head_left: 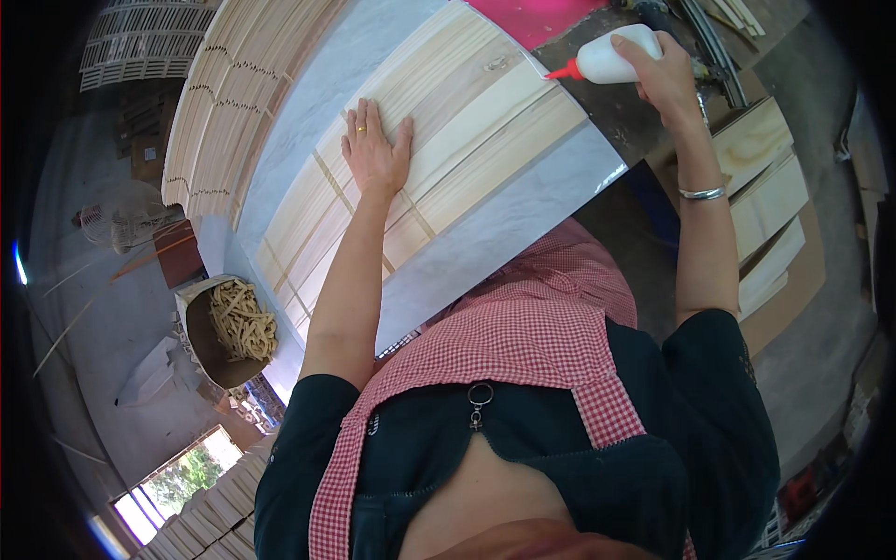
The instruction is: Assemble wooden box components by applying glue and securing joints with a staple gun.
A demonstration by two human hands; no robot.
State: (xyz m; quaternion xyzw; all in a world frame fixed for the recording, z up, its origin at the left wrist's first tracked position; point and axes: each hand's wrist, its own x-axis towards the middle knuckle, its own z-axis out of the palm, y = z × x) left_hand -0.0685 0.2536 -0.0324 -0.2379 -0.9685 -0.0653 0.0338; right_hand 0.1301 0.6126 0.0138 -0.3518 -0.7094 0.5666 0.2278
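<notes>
Several pale wooden slats (476, 126) lie side by side on a grey marbled tabletop (551, 177). Across them rests my left hand (376, 154), flat, its fingers stretched out and holding nothing. My right hand (670, 89) is wrapped round a white squeeze bottle (609, 58) with a red nozzle, at the upper right. The bottle is tilted on its side, and its nozzle tip is at the far right end of the slats; whether it touches the wood I cannot tell. Any liquid coming out is too small to make out.
Stacked wooden strips (224, 103) fill the table's left side. A box (213, 345) of small wooden pieces stands at the lower left table edge. To my right, wooden boards (761, 177) lie on cardboard. A fan (117, 219) stands on the left, and a pink surface (532, 17) lies beyond the table.
</notes>
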